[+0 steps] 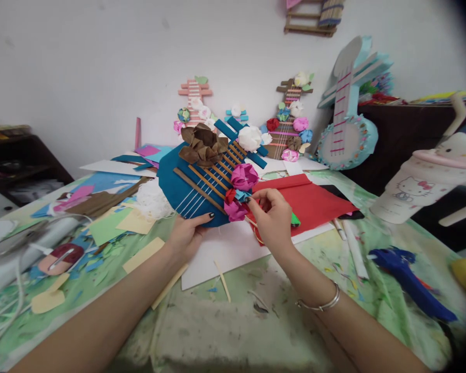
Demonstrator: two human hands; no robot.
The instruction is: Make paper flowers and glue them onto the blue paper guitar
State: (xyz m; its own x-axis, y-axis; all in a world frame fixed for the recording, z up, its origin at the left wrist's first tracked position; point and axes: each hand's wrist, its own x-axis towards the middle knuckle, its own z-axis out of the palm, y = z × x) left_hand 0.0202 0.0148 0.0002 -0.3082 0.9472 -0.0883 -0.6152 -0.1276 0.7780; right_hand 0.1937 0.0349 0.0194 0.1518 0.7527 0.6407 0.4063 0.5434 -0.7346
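A dark blue paper lute (170, 182) is tilted above the table, with white strings, brown strips and crumpled paper flowers on it. My left hand (186, 235) grips its lower edge, thumb on the front. A large brown flower (202, 145), a white flower (250, 138) and pink flowers (244, 177) decorate its face and side. At the lute's right edge, my right hand (272, 213) has its fingers closed on a small light-blue paper flower (241, 196), between the pink ones. Whether that flower is fixed to the lute I cannot tell. A bracelet circles my right wrist.
Red paper (306, 199) and a white sheet (217, 254) lie beneath my hands. A blue glue gun (411, 280) and a lidded cup (415, 181) stand right. Paper scraps (108, 225) and white string (151, 199) cover the left. Finished lutes (345, 119) lean at the back.
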